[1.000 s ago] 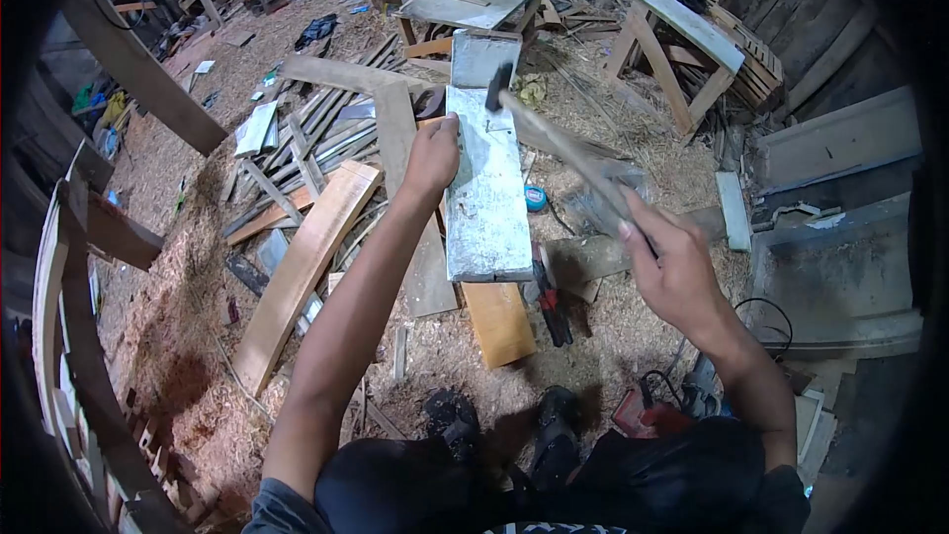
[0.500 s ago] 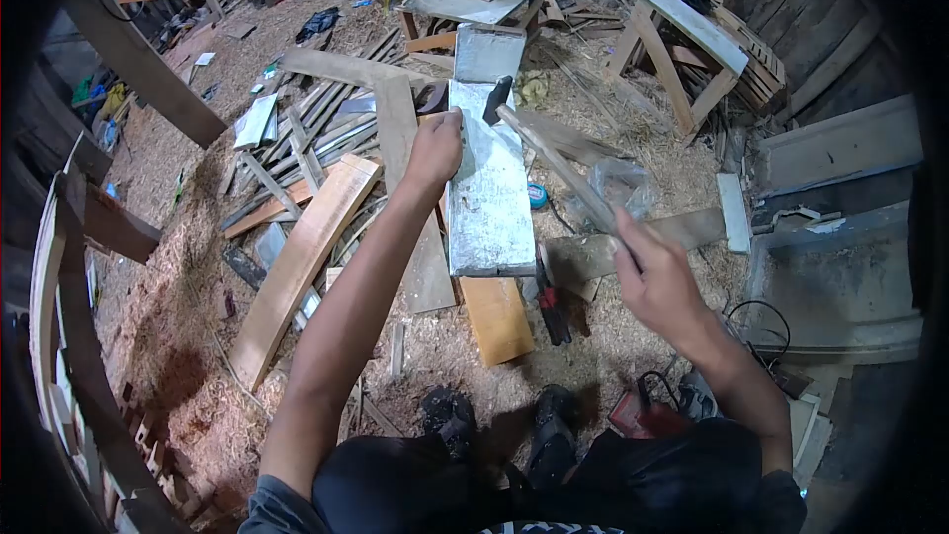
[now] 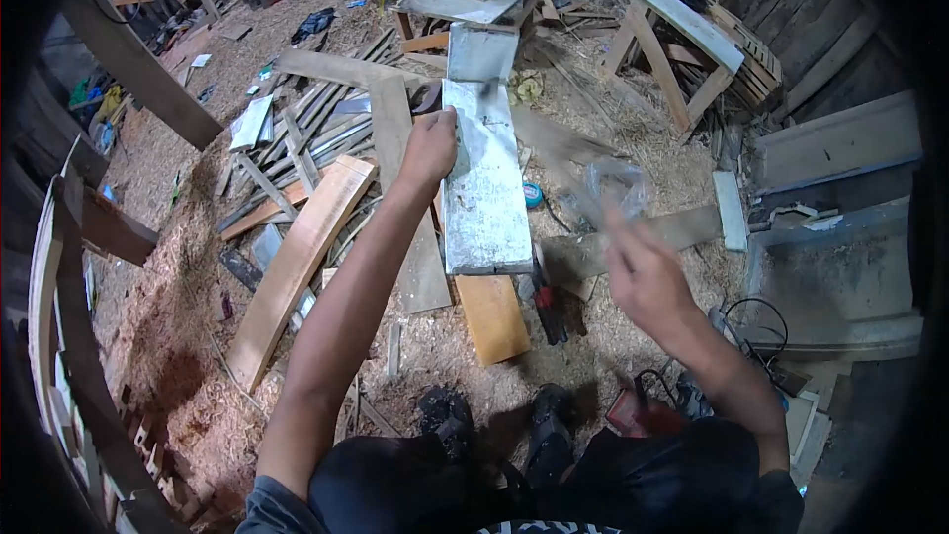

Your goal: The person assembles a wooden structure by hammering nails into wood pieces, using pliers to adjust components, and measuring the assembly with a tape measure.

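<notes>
The left hand (image 3: 432,146), fingers curled, clasped the left edge of the white board (image 3: 484,203), above a yellow plank (image 3: 494,324); the right hand (image 3: 645,275) was wrapped around a blurred hammer (image 3: 581,190).

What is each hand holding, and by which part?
Right hand: a blurred hammer, by the handle. Left hand: the whitish board, by its left edge near the far end.

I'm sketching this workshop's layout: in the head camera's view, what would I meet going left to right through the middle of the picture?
Slanting wooden post → bare pale plank → left hand → white-painted board → right hand → narrow whitish strip.
</notes>
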A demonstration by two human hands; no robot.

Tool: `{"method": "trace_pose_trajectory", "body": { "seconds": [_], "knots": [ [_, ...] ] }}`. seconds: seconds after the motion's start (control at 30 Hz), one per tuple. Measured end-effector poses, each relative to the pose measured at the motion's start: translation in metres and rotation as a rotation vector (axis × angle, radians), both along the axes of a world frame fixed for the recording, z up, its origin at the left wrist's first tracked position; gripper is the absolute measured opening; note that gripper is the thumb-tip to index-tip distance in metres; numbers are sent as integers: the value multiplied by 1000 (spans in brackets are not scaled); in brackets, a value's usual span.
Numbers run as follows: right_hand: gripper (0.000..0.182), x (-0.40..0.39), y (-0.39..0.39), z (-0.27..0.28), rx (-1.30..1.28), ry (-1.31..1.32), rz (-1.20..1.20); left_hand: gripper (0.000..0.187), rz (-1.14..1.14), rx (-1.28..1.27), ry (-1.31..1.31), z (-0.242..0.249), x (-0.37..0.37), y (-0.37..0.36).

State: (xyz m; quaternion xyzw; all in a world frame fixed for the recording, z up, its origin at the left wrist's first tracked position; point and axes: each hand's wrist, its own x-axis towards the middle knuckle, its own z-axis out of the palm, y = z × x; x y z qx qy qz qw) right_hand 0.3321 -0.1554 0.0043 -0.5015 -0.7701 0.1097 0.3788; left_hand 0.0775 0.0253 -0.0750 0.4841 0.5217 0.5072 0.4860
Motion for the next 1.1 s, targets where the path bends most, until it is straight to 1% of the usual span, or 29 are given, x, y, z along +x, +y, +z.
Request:
{"method": "trace_pose_trajectory", "body": {
  "seconds": [0.03,0.07,0.1,0.2,0.23,0.33,0.37,0.43,0.5,0.6,0.67,0.7,0.73,0.77,0.8,0.87,0.9,0.97,1.0,1.03,1.1],
  "knots": [
    [44,4,1,1,-69,-64,22,44,20,-2,78,3,0,-3],
    [45,6,-1,1,-142,-128,39,44,31,10,59,5,3,-6],
    [46,6,-1,11,-186,-109,16,45,47,32,37,7,4,-3],
    [44,-2,-3,-1,105,115,-41,45,26,5,42,2,1,-1],
    [42,1,1,-8,180,-54,23,46,9,-12,56,1,-1,-1],
    [44,10,1,14,-206,-132,29,46,63,20,64,-1,4,-1],
    [45,4,-3,28,-300,-47,-62,45,38,8,91,0,1,4],
    [45,3,0,14,-50,20,-61,47,-26,-45,149,-3,-6,4],
    [46,6,1,3,-24,-119,53,47,-31,-36,133,-3,-5,-1],
    [48,7,-1,17,-196,-122,40,46,-17,-20,131,5,-4,6],
    [46,4,-4,10,-41,-55,-5,45,1,-38,120,5,-1,-1],
    [46,5,-3,-1,5,-50,-5,44,-20,-31,50,0,-2,1],
    [45,5,-2,-7,56,-47,-2,44,-34,-35,56,-3,-3,3],
    [44,7,-3,-7,-198,-157,22,44,-45,-31,65,-3,-5,5],
    [44,5,-6,1,-208,-121,17,43,-67,-29,78,-7,-5,7],
    [44,-3,-6,23,-214,-62,22,44,-23,-12,49,-10,-2,10],
    [43,-3,-3,16,-24,52,19,43,-12,-35,45,-6,-1,5],
    [44,3,0,0,31,-37,23,44,-19,-82,10,-5,-2,4],
    [44,5,1,-2,64,-82,32,44,14,-55,14,-3,0,2],
    [43,5,-2,0,-243,-113,20,44,47,-23,20,-1,3,0],
    [43,7,-4,14,-273,-40,-65,45,68,19,37,4,6,-2]
  ]
}}
